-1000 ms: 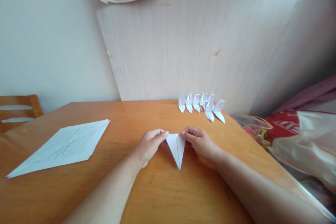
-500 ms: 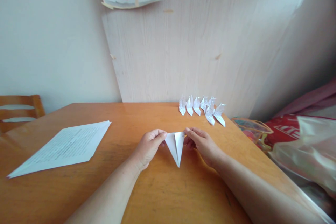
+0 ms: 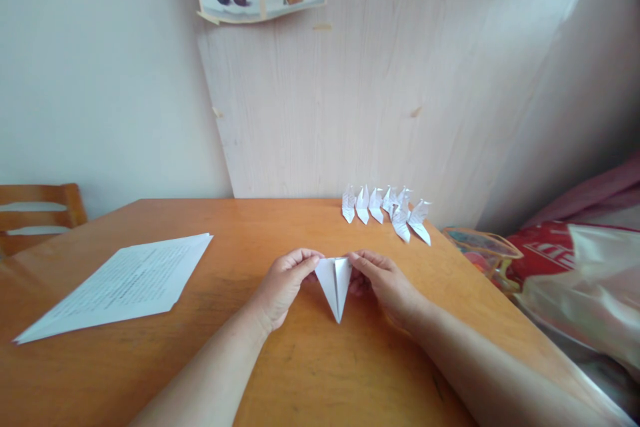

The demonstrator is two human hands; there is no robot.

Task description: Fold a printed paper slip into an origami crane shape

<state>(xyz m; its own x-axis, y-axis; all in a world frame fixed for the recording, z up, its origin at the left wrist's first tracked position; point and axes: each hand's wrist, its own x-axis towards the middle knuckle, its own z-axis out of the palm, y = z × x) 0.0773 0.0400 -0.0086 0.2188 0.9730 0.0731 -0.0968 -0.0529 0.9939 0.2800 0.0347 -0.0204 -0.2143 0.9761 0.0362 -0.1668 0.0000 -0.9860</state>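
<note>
A white folded paper (image 3: 327, 283), shaped like a kite with its point towards me, is held just above the wooden table (image 3: 320, 373). My left hand (image 3: 290, 277) pinches its upper left corner between thumb and fingers. At the upper right corner, my right hand (image 3: 383, 280) grips it the same way, with the thumb on top. A crease runs down the paper, and a narrow flap lies on its right half. The fingertips behind the paper are partly hidden.
Several folded paper cranes (image 3: 376, 205) stand at the table's back right. On the left lies a stack of printed paper sheets (image 3: 130, 280). A chair (image 3: 40, 213) is beyond the left edge; bags (image 3: 560, 267) lie beyond the right edge.
My right thumb has shifted slightly left over the paper's upper right corner. Both hands still hold the paper, and the whole view has moved down a little.
</note>
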